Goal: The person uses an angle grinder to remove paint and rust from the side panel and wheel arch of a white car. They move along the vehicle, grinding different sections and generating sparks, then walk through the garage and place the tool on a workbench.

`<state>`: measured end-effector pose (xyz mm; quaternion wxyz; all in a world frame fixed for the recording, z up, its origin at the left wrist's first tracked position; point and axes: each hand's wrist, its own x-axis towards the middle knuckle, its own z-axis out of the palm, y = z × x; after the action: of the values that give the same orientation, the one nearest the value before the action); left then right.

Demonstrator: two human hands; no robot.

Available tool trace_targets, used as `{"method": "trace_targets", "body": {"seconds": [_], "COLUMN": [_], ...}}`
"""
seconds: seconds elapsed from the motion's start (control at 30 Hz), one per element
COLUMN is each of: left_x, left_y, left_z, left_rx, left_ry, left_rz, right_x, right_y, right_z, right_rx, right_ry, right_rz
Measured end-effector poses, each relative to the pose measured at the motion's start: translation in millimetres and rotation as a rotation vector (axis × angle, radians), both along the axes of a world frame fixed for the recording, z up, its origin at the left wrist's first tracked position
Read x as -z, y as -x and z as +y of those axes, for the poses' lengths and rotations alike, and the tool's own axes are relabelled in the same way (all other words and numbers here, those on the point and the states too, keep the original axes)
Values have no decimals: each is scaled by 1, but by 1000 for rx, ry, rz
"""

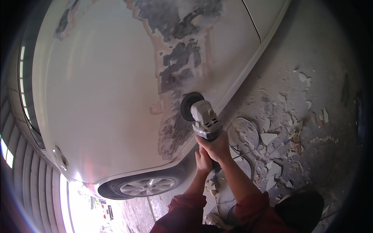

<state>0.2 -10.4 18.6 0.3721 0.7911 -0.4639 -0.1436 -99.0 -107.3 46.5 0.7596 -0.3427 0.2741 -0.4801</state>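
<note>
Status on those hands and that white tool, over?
Left hand and right hand gripping disc sander. Disc at patchy car panel, contact unclear. Flakes littering floor alongside.

You are wearing rolled dark-red fabric sleeves [252, 206]. The broad off-white car panel [97, 85] is showing blotchy charcoal-grey patches [173, 77] with pinkish-tan edges [156, 108]. Your off-white angle grinder [203, 113] is carrying a round black disc [186, 105]; jagged white flakes [268, 138] are speckling the grey floor [330, 159].
</note>
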Motion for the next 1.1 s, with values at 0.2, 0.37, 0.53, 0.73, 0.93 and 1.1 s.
{"method": "trace_targets", "body": {"seconds": [0.2, 0.37, 0.53, 0.73, 0.93, 1.1], "left_x": [29, 31, 32, 46, 42, 48], "left_y": [13, -9, -8, -14, -28, -15], "left_z": [32, 30, 47, 77, 81, 98], "left_rx": [-154, -74, -169, -219, -158, -195], "left_ry": [-91, -25, -22, -2, 12, -6], "left_rz": [-143, 17, 47, -127, 58, -66], "right_x": [7, 10, 10, 22, 21, 28], "right_y": [9, -2, -9, -17, -32, -31], "right_z": [26, 18, 34, 61, 69, 88], "right_rx": [-229, -54, -72, -88, -159, -283], "right_ry": [0, 8, -7, 54, 0, 32], "right_rz": [182, 65, 95, 206, 73, 203]}}
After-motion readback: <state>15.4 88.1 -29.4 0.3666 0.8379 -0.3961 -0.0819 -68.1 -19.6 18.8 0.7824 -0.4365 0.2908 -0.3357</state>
